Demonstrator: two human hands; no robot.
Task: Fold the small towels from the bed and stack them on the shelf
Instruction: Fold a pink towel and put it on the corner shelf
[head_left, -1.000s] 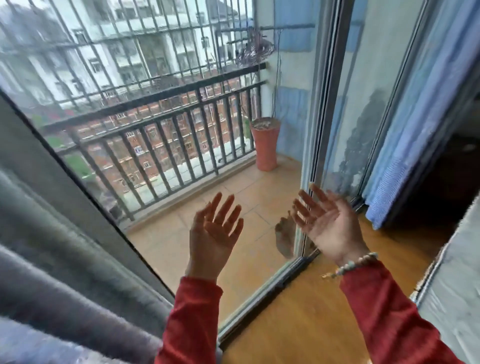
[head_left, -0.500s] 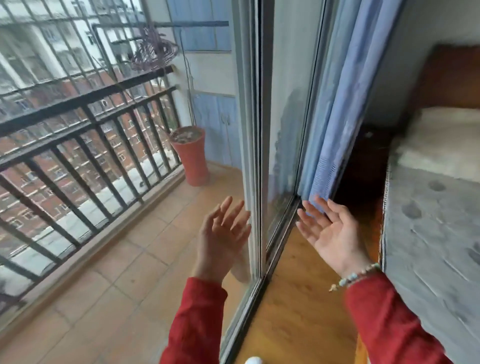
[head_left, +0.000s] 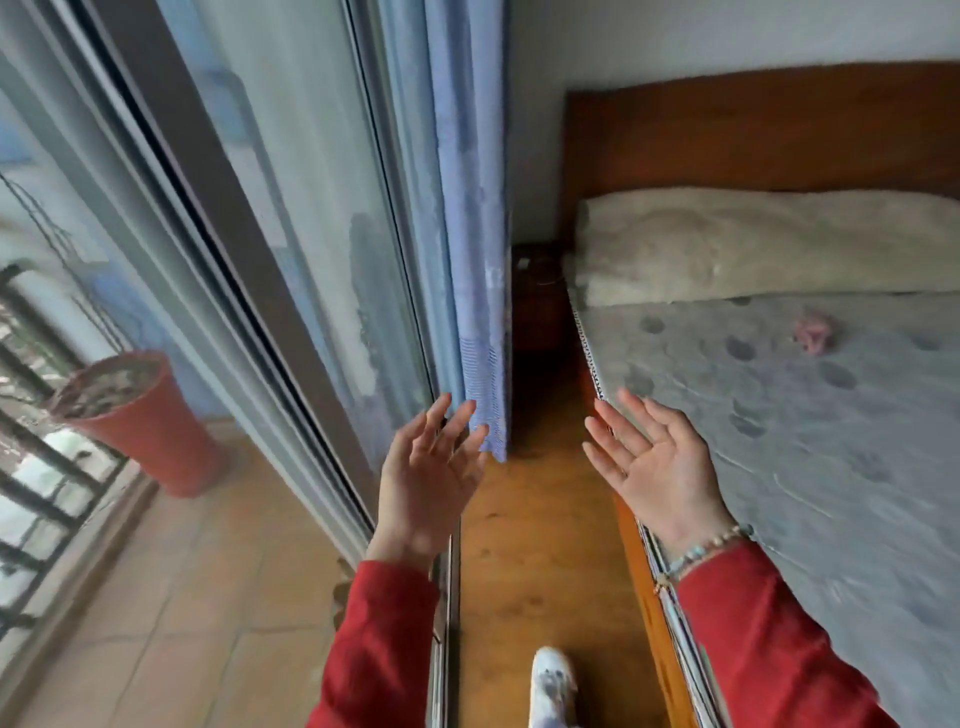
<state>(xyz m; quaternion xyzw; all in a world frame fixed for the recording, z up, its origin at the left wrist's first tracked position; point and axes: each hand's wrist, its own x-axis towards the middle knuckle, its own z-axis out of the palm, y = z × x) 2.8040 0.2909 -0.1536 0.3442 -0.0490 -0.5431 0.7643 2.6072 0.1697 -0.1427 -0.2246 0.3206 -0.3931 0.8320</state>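
The bed (head_left: 810, 415) fills the right side, covered by a grey sheet with dark spots. A cream pillow (head_left: 753, 244) lies at its head against a brown wooden headboard (head_left: 753, 135). A small pink crumpled cloth (head_left: 813, 335) lies on the sheet below the pillow. My left hand (head_left: 426, 478) is raised in front of the glass door, fingers spread, holding nothing. My right hand (head_left: 654, 467) hovers palm up over the bed's left edge, also empty. Both arms wear red sleeves. No shelf is in view.
A sliding glass door (head_left: 291, 260) runs along the left, with a blue curtain (head_left: 472, 234) bunched at its far end. Outside stand a red plant pot (head_left: 140, 421) and a balcony railing (head_left: 31, 467). A narrow wooden floor strip (head_left: 540, 545) separates door and bed; a dark nightstand (head_left: 537, 296) sits at its end.
The view has swung right from the balcony toward the bed, bringing pillow, headboard and pink cloth into sight. Both hands stay raised, open and empty.
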